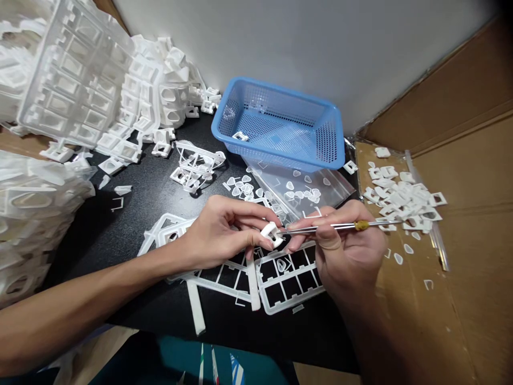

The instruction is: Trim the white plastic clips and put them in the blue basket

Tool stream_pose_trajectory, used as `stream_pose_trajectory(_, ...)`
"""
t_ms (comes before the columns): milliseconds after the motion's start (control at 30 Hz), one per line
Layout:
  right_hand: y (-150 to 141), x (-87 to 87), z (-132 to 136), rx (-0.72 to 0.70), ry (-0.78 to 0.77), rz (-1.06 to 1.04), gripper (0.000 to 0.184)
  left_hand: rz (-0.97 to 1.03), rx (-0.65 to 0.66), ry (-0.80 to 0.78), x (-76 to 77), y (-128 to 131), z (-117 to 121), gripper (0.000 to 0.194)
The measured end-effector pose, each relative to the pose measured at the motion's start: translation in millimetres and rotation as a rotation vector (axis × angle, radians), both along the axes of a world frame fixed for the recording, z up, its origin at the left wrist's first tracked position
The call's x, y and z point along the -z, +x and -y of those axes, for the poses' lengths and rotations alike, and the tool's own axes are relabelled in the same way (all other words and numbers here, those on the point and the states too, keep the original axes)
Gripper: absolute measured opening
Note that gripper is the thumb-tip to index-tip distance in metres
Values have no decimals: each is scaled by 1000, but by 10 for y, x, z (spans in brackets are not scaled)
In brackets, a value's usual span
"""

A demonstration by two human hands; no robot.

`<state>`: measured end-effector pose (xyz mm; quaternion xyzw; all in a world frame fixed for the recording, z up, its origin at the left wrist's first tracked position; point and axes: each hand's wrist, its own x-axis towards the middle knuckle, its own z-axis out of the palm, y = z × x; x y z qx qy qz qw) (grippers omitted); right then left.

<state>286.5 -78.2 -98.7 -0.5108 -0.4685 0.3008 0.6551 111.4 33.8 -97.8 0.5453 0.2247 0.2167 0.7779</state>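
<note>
My left hand (224, 230) pinches a small white plastic part (272, 235) with an opening in its middle. In my right hand (348, 251) lies a slim metal tool (340, 226) with a yellow-brown band, its exact kind unclear. The tool's thin tip points left and meets the white part, or nearly so. Beneath both hands are white plastic grid frames (276, 309) with rectangular openings. Two flat white strips (195, 310) lie by the frames, one of them under my left fingers.
Behind my hands stands a blue perforated basket (276, 147) holding one white part. White moulded sheets (80, 80) are stacked at left. Small clear offcuts (296, 193) lie over a plastic bag. At right, loose white parts (401, 195) sit on cardboard (460, 299).
</note>
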Motion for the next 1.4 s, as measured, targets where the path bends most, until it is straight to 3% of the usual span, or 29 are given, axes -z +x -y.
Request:
stream_pose_trajectory(167, 9, 24, -13, -63, 10, -105, 12, 5, 1, -21, -1, -3, 2, 23)
stream_pose_trajectory(367, -2, -1, -19, 53, 89, 18, 11, -9, -5, -4, 12, -4, -8, 23)
stream_pose_trajectory(800, -18, -8, 18, 62, 125, 121, 12, -46, -53, 99, -12, -18, -2, 24)
stream_pose_trajectory(1000, -55, -1, 21, 129, 115, 189, 9, -60, -58, 142, 11, -21, -2, 26)
stream_pose_trajectory(1400, -60, -19, 23, 39, 19, -64, 12, -56, -54, 112, -7, -4, -1, 21)
